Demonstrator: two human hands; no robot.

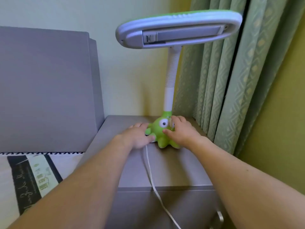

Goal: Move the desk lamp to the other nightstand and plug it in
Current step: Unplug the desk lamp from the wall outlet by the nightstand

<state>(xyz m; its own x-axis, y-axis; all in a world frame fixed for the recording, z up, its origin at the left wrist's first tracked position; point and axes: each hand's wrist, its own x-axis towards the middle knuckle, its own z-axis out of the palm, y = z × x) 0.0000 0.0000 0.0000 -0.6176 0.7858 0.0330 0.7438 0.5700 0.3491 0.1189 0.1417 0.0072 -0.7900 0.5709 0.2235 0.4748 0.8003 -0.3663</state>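
The desk lamp [170, 83] stands upright near the back of a grey nightstand [173, 166]. It has a green octopus-shaped base [160, 129], a white ribbed neck and a wide oval head above. My left hand [140, 134] rests against the base's left side, fingers curled around it. My right hand [181, 129] lies over the base's right side, thumb on the front. A white cord [153, 182] runs from the base across the top and down over the front edge; its plug is out of view.
A grey padded headboard [46, 90] and a bed with a patterned cover [33, 177] lie to the left. Green patterned curtains [231, 76] hang right behind the nightstand. A metal drawer handle [220, 217] shows at the nightstand's lower front.
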